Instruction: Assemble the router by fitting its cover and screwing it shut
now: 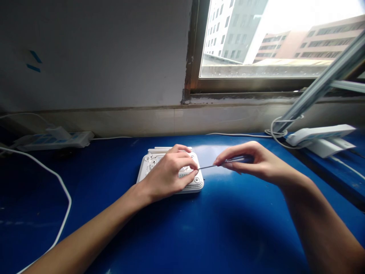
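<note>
While left hand (171, 173) pinches near screwdriver (207, 166) tip | right hand (251, 161) grips handle

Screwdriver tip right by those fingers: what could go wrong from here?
The screwdriver in the right hand ends right at the thumb and index fingertip of the left hand, so a slip might jab them. It could also scratch the white vented device just beneath. And the blue tabletop looks smooth and glossy, so the device might slide if pushed sideways.
</note>
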Demonstrator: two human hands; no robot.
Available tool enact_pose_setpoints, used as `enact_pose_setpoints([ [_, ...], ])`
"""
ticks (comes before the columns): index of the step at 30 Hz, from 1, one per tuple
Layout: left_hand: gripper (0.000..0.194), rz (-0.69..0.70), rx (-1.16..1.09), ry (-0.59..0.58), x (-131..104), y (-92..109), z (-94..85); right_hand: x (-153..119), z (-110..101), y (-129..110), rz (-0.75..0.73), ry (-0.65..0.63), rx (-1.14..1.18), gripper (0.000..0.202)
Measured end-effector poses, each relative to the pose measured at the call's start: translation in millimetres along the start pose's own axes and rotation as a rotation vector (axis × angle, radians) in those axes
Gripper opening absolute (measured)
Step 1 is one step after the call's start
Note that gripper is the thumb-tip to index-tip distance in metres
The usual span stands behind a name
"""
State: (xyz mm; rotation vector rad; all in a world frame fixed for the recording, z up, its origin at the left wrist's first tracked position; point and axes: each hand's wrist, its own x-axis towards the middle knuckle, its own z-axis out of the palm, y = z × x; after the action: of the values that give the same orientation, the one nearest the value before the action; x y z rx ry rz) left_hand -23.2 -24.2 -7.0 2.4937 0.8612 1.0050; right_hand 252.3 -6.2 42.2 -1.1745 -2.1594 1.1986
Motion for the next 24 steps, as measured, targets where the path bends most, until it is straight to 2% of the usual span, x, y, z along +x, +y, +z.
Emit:
enact_pose_setpoints([
  [5, 0.006, -0.019, 0.040, -0.028, -4.5, -0.4, 0.6, 1.8, 2.5, 3.5, -0.028, -0.019, -0.006, 0.033],
  [9, 0.009, -0.009, 0.084, -0.109, -8.4, -1.2, -1.1, 2.6, 4.6, 2.9, -0.037, -0.052, -0.033, 0.031],
  [12, 0.011, -0.012, 0.106, -0.120, -10.8, -1.3, -3.5, 2.3, 7.4, 1.8, -0.026, -0.047, 0.022, 0.033],
  [15, 0.010, -0.012, 0.110, -0.089, -13.0, -2.6, -4.7, 3.4, 11.8, 3.9, -0.034, 0.039, 0.205, 0.039],
  [18, 0.009, -0.011, 0.092, -0.025, -14.8, -4.6, -3.4, 9.1, 18.7, 9.7, -0.105, 0.155, 0.385, 0.038],
  [22, 0.007, -0.076, 0.067, 0.106, -15.2, -5.6, 0.6, 22.9, 32.2, 18.6, -0.192, 0.330, 0.518, 0.039],
  [24, 0.006, -0.123, 0.062, 0.153, -14.9, -5.5, 1.9, 29.0, 38.8, 21.4, -0.213, 0.374, 0.555, 0.038],
])
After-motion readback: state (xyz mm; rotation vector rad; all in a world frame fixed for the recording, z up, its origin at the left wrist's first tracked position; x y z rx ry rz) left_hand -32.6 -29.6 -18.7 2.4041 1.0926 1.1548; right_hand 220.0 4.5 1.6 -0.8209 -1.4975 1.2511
